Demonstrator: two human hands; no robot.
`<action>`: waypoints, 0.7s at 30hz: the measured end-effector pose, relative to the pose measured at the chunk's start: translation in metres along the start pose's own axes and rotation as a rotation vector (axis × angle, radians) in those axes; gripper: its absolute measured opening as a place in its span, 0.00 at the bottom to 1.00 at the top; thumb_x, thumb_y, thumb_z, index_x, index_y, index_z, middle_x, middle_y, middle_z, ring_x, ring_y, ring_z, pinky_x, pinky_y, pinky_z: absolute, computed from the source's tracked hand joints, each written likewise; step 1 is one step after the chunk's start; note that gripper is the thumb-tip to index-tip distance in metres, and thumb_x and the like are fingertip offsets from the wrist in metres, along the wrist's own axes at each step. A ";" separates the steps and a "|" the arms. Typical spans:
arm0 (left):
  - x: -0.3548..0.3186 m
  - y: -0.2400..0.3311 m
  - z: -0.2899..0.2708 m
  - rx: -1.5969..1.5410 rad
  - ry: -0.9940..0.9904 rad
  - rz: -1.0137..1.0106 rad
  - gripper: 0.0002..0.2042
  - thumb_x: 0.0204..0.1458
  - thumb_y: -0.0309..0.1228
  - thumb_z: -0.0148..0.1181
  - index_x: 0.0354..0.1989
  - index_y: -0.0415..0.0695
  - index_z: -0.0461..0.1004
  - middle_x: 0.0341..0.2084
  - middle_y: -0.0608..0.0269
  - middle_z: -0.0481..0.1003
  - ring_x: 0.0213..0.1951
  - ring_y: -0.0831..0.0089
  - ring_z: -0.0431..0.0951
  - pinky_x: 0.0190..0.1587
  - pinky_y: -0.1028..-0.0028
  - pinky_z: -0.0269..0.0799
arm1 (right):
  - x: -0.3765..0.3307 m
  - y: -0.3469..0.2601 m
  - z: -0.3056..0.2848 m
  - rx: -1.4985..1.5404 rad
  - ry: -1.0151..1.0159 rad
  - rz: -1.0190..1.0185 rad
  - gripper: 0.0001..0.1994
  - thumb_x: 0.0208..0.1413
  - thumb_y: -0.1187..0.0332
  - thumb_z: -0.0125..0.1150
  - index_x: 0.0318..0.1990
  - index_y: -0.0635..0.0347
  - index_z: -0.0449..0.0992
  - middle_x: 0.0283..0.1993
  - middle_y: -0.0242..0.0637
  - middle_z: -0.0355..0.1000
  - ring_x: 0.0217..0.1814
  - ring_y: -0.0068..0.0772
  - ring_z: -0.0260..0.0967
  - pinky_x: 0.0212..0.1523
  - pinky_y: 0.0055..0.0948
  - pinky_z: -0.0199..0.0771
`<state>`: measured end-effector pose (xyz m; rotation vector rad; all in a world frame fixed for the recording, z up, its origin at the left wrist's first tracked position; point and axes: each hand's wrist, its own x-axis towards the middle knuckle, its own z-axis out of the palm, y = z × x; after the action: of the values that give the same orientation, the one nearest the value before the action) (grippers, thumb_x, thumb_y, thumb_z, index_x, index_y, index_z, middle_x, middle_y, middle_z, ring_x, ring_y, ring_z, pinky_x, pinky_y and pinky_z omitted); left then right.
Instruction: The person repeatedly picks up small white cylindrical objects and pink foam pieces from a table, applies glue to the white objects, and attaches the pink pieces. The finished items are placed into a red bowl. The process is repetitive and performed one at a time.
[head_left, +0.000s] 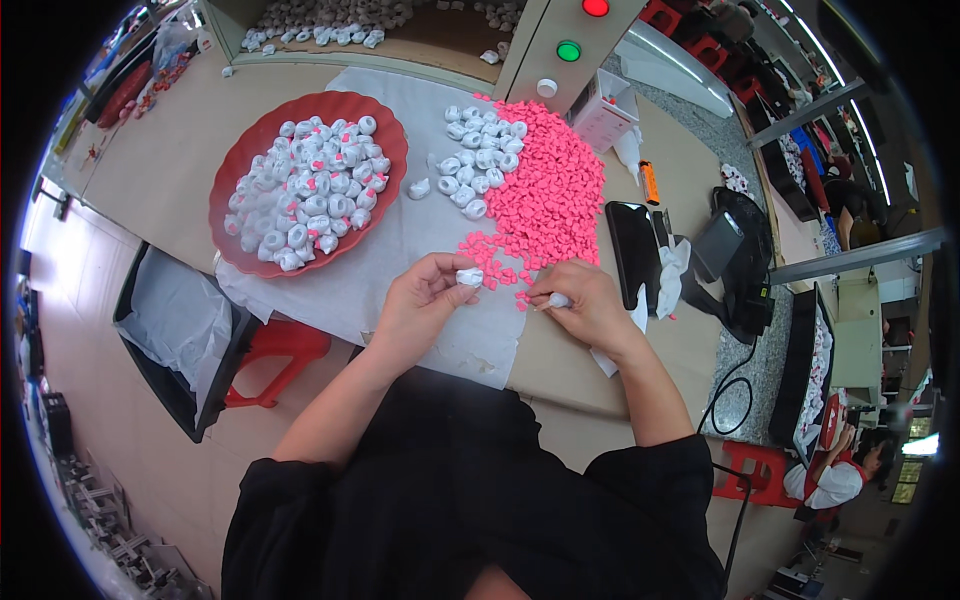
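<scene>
— What is sitting around your hands, biggest first?

— I am working on a white sheet (400, 240) spread over the table (160, 170). Up and to the left of my left hand (420, 305) a red tray (240, 190) is lying, heaped with white rings (310, 195). Straight ahead of my right hand (590, 305) a pink pile (550, 195) is spreading, its near edge reaching down between my two hands. A smaller bunch of loose rings (475, 160) is sitting just left of that pile. A black phone (633, 250) is lying just to the right of my right hand.

— And the hands themselves?

— My left hand is pinching one white ring (469, 276) between thumb and fingertips, held just above the sheet. My right hand is curling narrow, fingers closed on a small white piece (558, 299), resting at the near edge of the pinks.
</scene>
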<state>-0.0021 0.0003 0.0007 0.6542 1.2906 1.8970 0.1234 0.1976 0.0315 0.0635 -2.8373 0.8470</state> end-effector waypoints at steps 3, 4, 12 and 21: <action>0.000 0.000 -0.001 0.013 -0.007 -0.003 0.12 0.50 0.19 0.51 0.44 0.35 0.66 0.35 0.62 0.71 0.37 0.77 0.71 0.41 0.77 0.69 | -0.001 -0.002 0.002 -0.008 0.039 0.026 0.09 0.37 0.76 0.59 0.30 0.55 0.75 0.31 0.33 0.71 0.36 0.38 0.68 0.36 0.33 0.67; 0.000 -0.001 -0.001 0.019 -0.009 -0.005 0.12 0.50 0.19 0.51 0.44 0.35 0.66 0.35 0.62 0.71 0.37 0.77 0.71 0.41 0.77 0.69 | -0.001 -0.003 0.002 0.008 0.040 0.037 0.08 0.38 0.75 0.59 0.30 0.56 0.75 0.30 0.34 0.71 0.36 0.37 0.68 0.35 0.32 0.67; -0.001 -0.003 -0.002 0.022 -0.035 -0.013 0.12 0.51 0.19 0.51 0.44 0.35 0.65 0.36 0.61 0.71 0.38 0.76 0.72 0.41 0.76 0.70 | -0.001 -0.019 0.012 0.367 0.135 0.336 0.04 0.47 0.73 0.59 0.30 0.62 0.73 0.28 0.34 0.71 0.31 0.21 0.67 0.32 0.21 0.65; -0.003 -0.003 -0.001 -0.038 -0.065 0.017 0.12 0.51 0.19 0.52 0.45 0.35 0.66 0.35 0.61 0.72 0.37 0.77 0.72 0.41 0.77 0.70 | 0.015 -0.055 0.036 0.958 0.323 0.515 0.06 0.45 0.75 0.62 0.31 0.65 0.73 0.31 0.29 0.70 0.34 0.17 0.64 0.36 0.18 0.65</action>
<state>-0.0005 -0.0020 -0.0029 0.7033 1.2088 1.8936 0.1081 0.1316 0.0340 -0.6281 -1.9237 2.0146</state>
